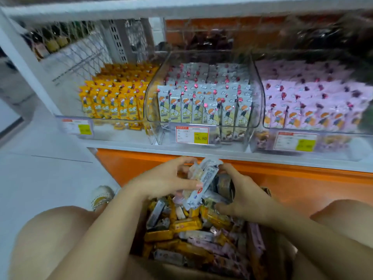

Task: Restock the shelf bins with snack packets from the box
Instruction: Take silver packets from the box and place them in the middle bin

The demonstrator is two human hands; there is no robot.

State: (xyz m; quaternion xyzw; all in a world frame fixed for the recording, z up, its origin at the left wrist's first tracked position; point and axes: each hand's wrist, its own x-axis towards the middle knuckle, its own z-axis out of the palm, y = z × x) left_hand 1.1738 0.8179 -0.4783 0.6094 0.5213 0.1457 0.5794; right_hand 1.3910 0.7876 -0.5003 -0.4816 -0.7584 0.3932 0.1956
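A cardboard box (139, 235) between my knees holds several loose snack packets in yellow, white and pink. My left hand (161, 180) holds a bunch of white packets (203, 178) above the box, thumb across them. My right hand (240, 193) touches the same bunch from the right, its fingers curled around the packets. On the shelf above stand three clear bins: the yellow-packet bin (113, 98), the white-packet bin (205, 106) and the pink-packet bin (314, 106), each full of upright packets.
Price tags (191, 134) hang on the bin fronts. The orange shelf base (282, 178) rises just behind the box. My knees flank the box, and a shoe (102, 196) rests on the pale floor at left. A higher shelf board overhangs the bins.
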